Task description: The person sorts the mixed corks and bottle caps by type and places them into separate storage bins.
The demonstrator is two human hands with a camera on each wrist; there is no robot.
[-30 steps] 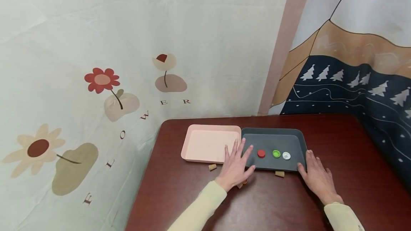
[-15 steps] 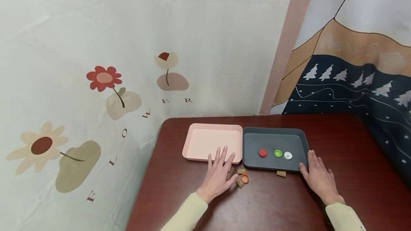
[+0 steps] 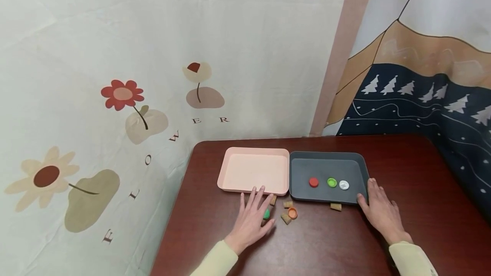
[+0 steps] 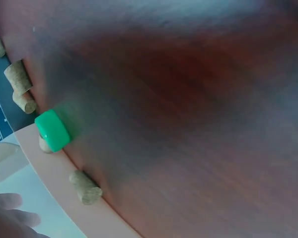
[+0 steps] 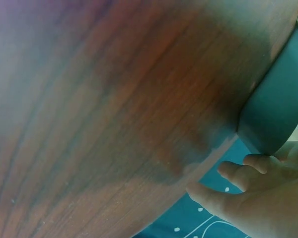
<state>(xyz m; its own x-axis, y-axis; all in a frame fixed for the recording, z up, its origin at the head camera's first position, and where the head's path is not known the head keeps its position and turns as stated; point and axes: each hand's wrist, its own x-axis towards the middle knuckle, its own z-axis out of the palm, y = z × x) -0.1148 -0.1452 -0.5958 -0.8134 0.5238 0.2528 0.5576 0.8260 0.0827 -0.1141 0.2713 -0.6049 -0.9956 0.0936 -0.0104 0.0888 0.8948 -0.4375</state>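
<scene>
My left hand [image 3: 249, 225] is spread above the table in front of the pink tray [image 3: 221, 182], its fingers straight and holding nothing. Beside its thumb and index finger lies a green bottle cap [image 3: 266, 214], also seen in the left wrist view as a bright green cap [image 4: 52, 131] near the corks [image 4: 85, 188]. An orange cap [image 3: 292, 213] and several corks [image 3: 285, 218] lie just right of that. My right hand [image 3: 381, 214] rests at the right front corner of the dark grey tray [image 3: 362, 169], fingers extended along its side.
Inside the grey tray sit a red cap [image 3: 313, 182], a light green cap [image 3: 331, 182] and a white cap [image 3: 344, 185]. One cork [image 3: 335, 207] lies against its front edge. The two trays stand side by side on a brown table [image 3: 322, 246], with a printed curtain [image 3: 268, 54] behind.
My left hand has moved left and toward the front, off the grey tray's edge. The green cap, orange cap and several corks it covered now show. My right hand stays at the tray corner.
</scene>
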